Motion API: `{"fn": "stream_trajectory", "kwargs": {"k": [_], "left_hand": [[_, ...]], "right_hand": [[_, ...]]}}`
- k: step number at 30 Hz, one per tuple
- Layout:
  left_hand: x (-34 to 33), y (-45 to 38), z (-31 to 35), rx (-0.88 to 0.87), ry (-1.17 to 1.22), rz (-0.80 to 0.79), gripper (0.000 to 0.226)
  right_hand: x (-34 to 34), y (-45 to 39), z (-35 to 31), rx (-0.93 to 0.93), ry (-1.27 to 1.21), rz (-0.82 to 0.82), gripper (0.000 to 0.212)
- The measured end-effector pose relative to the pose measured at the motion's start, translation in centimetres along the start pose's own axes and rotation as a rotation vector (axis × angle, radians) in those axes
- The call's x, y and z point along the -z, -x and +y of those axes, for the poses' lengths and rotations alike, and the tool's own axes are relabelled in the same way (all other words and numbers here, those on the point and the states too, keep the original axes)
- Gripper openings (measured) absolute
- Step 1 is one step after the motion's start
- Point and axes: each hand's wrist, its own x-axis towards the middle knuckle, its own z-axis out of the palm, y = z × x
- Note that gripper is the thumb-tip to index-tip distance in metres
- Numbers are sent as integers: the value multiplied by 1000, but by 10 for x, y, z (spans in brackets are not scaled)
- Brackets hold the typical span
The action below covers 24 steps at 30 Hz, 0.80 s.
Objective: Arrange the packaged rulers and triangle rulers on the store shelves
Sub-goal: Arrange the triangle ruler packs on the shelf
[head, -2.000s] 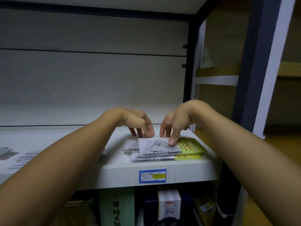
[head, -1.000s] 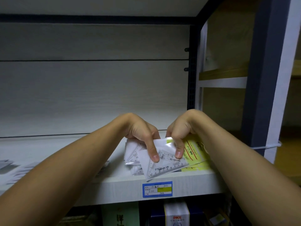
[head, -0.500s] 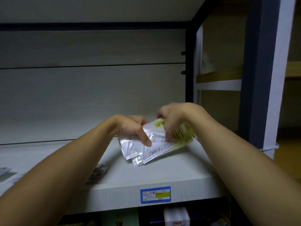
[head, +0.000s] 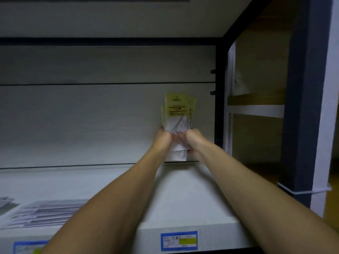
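Observation:
A bundle of packaged triangle rulers, clear sleeves with yellow header cards, stands upright against the shelf's back panel, its lower edge near the back of the white shelf board. My left hand grips the bundle's left side and my right hand grips its right side, both low on the packs. The yellow cards fan out a little at the top. A flat pile of packaged rulers lies on the shelf at the lower left.
A blue-framed price label sits on the shelf's front edge, another label at the far left. A dark upright post closes the bay on the right, with a thicker post nearer me. The upper shelf overhangs.
Both hands picked the triangle ruler packs up from the shelf's front, turned them upright and carried them to the back panel. The camera view tilted upward.

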Motion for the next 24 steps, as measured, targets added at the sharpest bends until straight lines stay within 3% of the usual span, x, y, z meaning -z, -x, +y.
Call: {"fn": "stream_trajectory", "kwargs": {"k": [4,7,10,13,18,24], "left_hand": [[-9,-9,-24,38,24,-8,24],[-1,-11,-48,46,-108,-3,38],[6,-6,-49,30,-157,-6,35],[6,-8,-50,16,-86,8,33],[6,-10,-53,12,-7,28,43],[6,-9,-47,-58,-3,3,37]], "right_hand": [[-5,-16,9,-36,72,55,28],[9,-14,39,-52,201,-53,21],[17,-15,55,-76,336,-78,44],[11,-19,63,-93,220,-90,43],[2,-26,74,-69,171,-148,63],[1,-23,68,26,49,-145,65]]}}
